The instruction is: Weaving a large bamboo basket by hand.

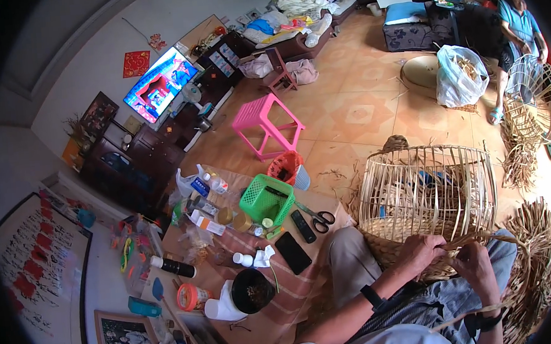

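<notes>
A half-woven basket (425, 190) rests on its side against my knees, with tall bare ribs and a dense woven band on the edge nearest me. At that band my left hand (423, 251) is closed, its fingers pinching a flat dried-straw strand (481, 237). Close to its right, my right hand (475, 266) is also closed, thumb and fingers together on the strand. The strand arcs out to the right past my right hand. The exact spot where the fingertips meet the weave is partly hidden by the hands.
Loose straw (537, 262) is heaped at my right. On my left, a low table (235, 331) bears a green basket (266, 200), scissors (320, 219), a phone (292, 252) and a dark bowl (253, 291). Beyond stand a pink stool (268, 124) and another person (521, 27) holding a rib frame.
</notes>
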`<state>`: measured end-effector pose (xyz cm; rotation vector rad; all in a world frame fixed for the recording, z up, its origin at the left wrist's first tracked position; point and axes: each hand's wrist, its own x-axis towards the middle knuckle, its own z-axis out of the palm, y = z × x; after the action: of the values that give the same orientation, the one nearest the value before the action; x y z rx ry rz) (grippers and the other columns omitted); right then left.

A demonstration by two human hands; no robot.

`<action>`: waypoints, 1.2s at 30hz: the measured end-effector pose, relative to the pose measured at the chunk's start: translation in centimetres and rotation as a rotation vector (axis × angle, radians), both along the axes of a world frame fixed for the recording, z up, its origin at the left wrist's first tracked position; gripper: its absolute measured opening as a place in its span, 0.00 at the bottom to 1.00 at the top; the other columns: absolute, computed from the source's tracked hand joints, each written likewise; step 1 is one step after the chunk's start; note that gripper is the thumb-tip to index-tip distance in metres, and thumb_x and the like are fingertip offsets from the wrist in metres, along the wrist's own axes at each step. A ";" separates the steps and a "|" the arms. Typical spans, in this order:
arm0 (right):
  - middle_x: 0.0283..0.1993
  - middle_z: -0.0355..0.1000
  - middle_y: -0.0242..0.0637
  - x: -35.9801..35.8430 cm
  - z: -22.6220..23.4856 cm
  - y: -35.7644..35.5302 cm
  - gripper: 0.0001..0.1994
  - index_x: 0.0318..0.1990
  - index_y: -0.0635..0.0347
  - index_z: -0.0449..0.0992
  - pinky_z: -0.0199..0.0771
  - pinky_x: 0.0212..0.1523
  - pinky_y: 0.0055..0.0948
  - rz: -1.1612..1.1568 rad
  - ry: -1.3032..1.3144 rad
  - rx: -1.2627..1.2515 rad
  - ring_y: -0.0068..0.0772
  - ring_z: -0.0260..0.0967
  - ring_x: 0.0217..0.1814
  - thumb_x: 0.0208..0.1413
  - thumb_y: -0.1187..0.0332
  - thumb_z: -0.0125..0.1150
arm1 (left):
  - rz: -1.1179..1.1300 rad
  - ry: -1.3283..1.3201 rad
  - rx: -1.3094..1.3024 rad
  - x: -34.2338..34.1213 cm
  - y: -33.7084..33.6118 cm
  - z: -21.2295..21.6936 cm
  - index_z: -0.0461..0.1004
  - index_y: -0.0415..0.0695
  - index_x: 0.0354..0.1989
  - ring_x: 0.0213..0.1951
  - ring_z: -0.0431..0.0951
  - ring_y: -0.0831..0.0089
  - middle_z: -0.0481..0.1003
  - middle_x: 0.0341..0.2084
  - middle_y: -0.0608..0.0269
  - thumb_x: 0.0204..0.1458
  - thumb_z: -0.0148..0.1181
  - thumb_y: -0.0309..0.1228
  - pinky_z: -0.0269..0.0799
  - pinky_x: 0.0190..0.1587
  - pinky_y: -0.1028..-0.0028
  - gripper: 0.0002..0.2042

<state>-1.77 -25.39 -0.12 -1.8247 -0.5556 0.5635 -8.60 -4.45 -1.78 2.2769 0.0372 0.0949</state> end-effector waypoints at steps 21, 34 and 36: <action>0.26 0.76 0.38 5.0 -0.2 4.7 0.04 0.39 0.67 0.74 0.71 0.23 0.25 -0.086 0.091 0.205 0.28 0.74 0.23 0.64 0.74 0.59 | 0.125 -0.151 1.113 -1.7 -5.3 -1.8 0.74 0.40 0.53 0.37 0.70 0.69 0.70 0.30 0.61 0.57 0.53 0.35 0.64 0.43 0.68 0.18; 0.32 0.76 0.52 2.4 -1.0 6.4 0.04 0.34 0.64 0.76 0.74 0.36 0.50 -0.160 -0.710 -0.162 0.59 0.75 0.35 0.52 0.75 0.58 | 0.062 0.043 1.057 -0.5 -5.4 -4.2 0.78 0.44 0.35 0.41 0.76 0.61 0.76 0.31 0.55 0.55 0.52 0.32 0.68 0.44 0.64 0.08; 0.31 0.75 0.54 2.5 -1.2 6.3 0.07 0.38 0.63 0.76 0.74 0.35 0.50 -0.119 -0.733 -0.191 0.62 0.74 0.35 0.51 0.78 0.56 | 0.082 -0.138 0.783 -0.5 -4.7 -4.8 0.78 0.41 0.35 0.40 0.76 0.57 0.76 0.30 0.51 0.54 0.54 0.33 0.67 0.46 0.60 0.10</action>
<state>0.71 -19.11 -1.28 -2.2199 -0.8881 -0.1664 -9.13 -9.11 -6.61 3.0426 0.0228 0.3630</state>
